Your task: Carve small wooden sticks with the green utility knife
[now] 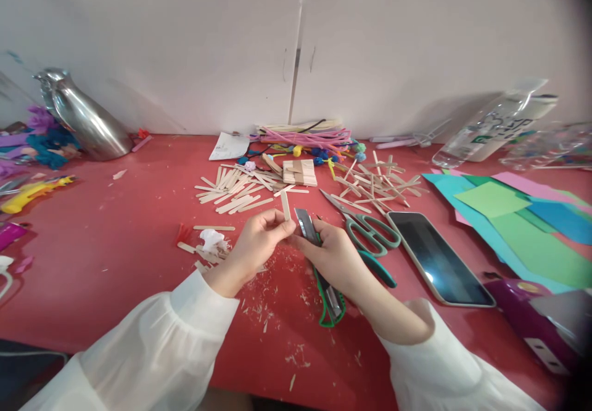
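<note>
My left hand [259,238] is pinched shut on a short wooden craft stick [285,206], held upright above the red table [115,244]. My right hand [330,254] is closed round a utility knife [306,225] with a green handle; its metal blade end points up beside the stick. The two hands almost touch over a scatter of wood shavings [272,294]. A pile of loose craft sticks [235,192] and a small stack of sticks [300,172] lie just beyond my hands.
Green-handled scissors [367,229] and a phone [437,257] lie to the right, with coloured paper sheets [522,220] and a plastic bottle [490,127] farther right. Pipe cleaners [305,137] lie by the wall. A metal jug [83,115] stands at the left.
</note>
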The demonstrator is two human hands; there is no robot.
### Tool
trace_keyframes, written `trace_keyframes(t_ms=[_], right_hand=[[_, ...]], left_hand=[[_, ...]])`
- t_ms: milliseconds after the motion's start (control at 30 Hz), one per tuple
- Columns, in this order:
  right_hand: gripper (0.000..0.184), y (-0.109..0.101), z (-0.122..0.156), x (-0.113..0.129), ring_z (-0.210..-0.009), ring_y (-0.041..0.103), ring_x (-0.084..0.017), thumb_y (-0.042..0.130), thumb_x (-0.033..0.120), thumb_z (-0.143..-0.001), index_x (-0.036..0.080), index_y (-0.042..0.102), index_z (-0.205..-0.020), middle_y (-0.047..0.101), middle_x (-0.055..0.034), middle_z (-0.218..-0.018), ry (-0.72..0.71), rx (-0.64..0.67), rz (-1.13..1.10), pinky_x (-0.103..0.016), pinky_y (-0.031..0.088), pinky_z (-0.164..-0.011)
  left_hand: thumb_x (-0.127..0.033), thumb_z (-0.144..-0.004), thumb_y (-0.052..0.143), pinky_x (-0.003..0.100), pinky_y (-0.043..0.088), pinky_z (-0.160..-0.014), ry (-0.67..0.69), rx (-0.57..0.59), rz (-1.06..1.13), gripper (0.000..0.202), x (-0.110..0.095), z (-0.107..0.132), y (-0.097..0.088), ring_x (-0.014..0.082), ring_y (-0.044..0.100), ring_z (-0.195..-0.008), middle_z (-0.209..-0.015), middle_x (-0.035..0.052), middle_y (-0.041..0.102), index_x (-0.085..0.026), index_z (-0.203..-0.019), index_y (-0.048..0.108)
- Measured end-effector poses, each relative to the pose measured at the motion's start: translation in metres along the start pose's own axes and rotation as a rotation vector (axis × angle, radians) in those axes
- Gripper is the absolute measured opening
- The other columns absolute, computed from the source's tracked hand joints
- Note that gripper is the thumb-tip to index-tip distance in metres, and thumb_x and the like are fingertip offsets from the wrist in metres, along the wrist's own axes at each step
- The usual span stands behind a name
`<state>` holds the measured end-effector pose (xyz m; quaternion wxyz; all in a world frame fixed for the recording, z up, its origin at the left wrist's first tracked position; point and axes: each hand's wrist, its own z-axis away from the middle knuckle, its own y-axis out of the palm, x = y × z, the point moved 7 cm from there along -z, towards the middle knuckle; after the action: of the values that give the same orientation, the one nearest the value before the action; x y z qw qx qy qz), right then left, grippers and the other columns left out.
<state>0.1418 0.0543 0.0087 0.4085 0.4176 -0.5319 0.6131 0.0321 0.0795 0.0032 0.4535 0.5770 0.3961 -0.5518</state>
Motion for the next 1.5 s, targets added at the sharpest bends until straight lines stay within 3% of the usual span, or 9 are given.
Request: trace_keyframes(t_ms=[200,333,433,533,700,900,1067,1267,1500], right_hand=[[0.017,0.007,0.004,-0.004,-0.031,0.040,-0.006,0.056,0.031,-0.075,0.020,0.046,-0.068,0.046,0.0091,-0.035,0.093,0.103,-0.030,-0.017,0.030,-0.035],[0.018,0.007,0.004,-0.006,-0.031,0.042,-0.006,0.055,0.032,-0.075,0.020,0.045,-0.066,0.048,0.0081,-0.035,0.135,0.116,-0.079,-0.017,0.032,-0.034],[0.021,0.004,0.003,-0.006,-0.032,0.044,-0.008,0.055,0.038,-0.075,0.020,0.046,-0.069,0.048,0.0083,-0.036,0.143,0.083,-0.114,-0.018,0.033,-0.034],[0.022,0.002,0.002,-0.004,-0.034,0.045,-0.009,0.055,0.041,-0.075,0.020,0.047,-0.074,0.045,0.0093,-0.040,0.103,0.058,-0.078,-0.019,0.033,-0.036],[0.019,-0.008,0.003,0.004,-0.038,0.040,-0.009,0.049,0.037,-0.079,0.023,0.039,-0.071,0.038,0.0094,-0.048,-0.115,-0.085,0.181,-0.021,0.030,-0.040],[0.023,-0.006,0.007,0.013,-0.045,0.046,-0.014,0.032,0.034,-0.086,0.024,0.034,-0.066,0.047,0.0014,-0.053,-0.231,-0.067,0.431,-0.024,0.031,-0.047],[0.021,-0.003,0.008,0.012,-0.045,0.046,-0.015,0.030,0.033,-0.085,0.024,0.030,-0.067,0.048,0.0007,-0.053,-0.207,-0.025,0.534,-0.025,0.030,-0.047],[0.017,-0.003,0.008,0.010,-0.044,0.045,-0.015,0.030,0.031,-0.085,0.024,0.031,-0.069,0.046,0.0012,-0.053,-0.186,-0.029,0.590,-0.024,0.029,-0.047],[0.018,-0.003,0.008,0.011,-0.044,0.043,-0.015,0.030,0.030,-0.086,0.023,0.033,-0.070,0.045,0.0015,-0.053,-0.209,-0.041,0.601,-0.024,0.029,-0.047]], left_hand=[[-0.043,-0.082,0.051,0.025,0.044,-0.063,0.093,-0.045,-0.122,0.036,0.001,-0.005,-0.013,0.0125,0.053,-0.061,-0.061,-0.0005,0.053,-0.015,-0.059,0.052],[-0.044,-0.084,0.050,0.023,0.043,-0.059,0.150,-0.109,-0.153,0.034,-0.003,-0.007,-0.021,0.0111,0.052,-0.058,-0.061,-0.0012,0.052,-0.016,-0.065,0.053],[-0.040,-0.083,0.052,0.024,0.044,-0.064,0.157,-0.029,-0.170,0.028,-0.006,-0.004,-0.011,0.0119,0.055,-0.064,-0.067,-0.0002,0.056,-0.015,-0.071,0.056],[-0.033,-0.083,0.053,0.026,0.045,-0.069,0.136,0.093,-0.152,0.020,-0.006,-0.001,0.001,0.0130,0.056,-0.069,-0.070,0.0006,0.058,-0.015,-0.077,0.059],[-0.030,-0.084,0.051,0.024,0.042,-0.061,0.150,0.016,-0.244,0.019,-0.007,-0.004,-0.008,0.0102,0.049,-0.058,-0.060,-0.0024,0.051,-0.016,-0.072,0.056],[-0.032,-0.083,0.052,0.023,0.039,-0.057,0.218,0.068,-0.384,0.017,-0.013,-0.002,-0.006,0.0100,0.047,-0.056,-0.060,-0.0031,0.050,-0.016,-0.076,0.055],[-0.030,-0.084,0.051,0.023,0.041,-0.059,0.250,0.070,-0.418,0.017,-0.017,0.002,-0.003,0.0105,0.050,-0.059,-0.065,-0.0020,0.052,-0.016,-0.075,0.054],[-0.019,-0.083,0.048,0.025,0.045,-0.066,0.238,0.106,-0.371,0.010,-0.013,0.001,0.000,0.0131,0.058,-0.070,-0.076,0.0020,0.061,-0.015,-0.086,0.057],[-0.017,-0.082,0.048,0.023,0.044,-0.061,0.217,0.105,-0.333,0.008,-0.012,0.001,0.000,0.0113,0.056,-0.065,-0.072,0.0007,0.059,-0.015,-0.083,0.056]])
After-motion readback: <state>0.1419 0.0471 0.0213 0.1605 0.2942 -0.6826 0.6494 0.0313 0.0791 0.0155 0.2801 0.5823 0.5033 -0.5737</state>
